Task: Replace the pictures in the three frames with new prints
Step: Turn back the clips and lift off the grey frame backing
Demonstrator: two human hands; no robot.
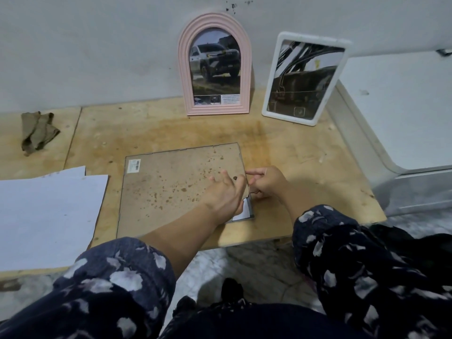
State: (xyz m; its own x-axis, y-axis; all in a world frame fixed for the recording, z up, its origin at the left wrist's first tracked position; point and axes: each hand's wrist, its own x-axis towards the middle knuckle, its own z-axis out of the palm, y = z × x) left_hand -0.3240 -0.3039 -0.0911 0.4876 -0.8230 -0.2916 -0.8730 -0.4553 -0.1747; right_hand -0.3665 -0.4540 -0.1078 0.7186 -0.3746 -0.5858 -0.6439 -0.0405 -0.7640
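Leftmost, white paper sheets (pixel 49 216) lie on the plywood tabletop (pixel 293 148). Beside them rests the face-down frame with spotted brown backing board (pixel 171 184). Left hand (pixel 226 192), fingers spread, presses it; right hand (pixel 267 182) pinches an edge clip. Advisable: lever gently. Room remains rightward.

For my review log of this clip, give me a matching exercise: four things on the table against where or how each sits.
Things:
1. pink arched frame
2. white frame
3. face-down frame
4. white sheets

Places:
A. lying flat under both hands
B. far right, leaning on the wall
C. left edge of the table
D. upright at the wall, holding a truck picture

Pairs: 1-D, 2-B, 3-A, 4-C
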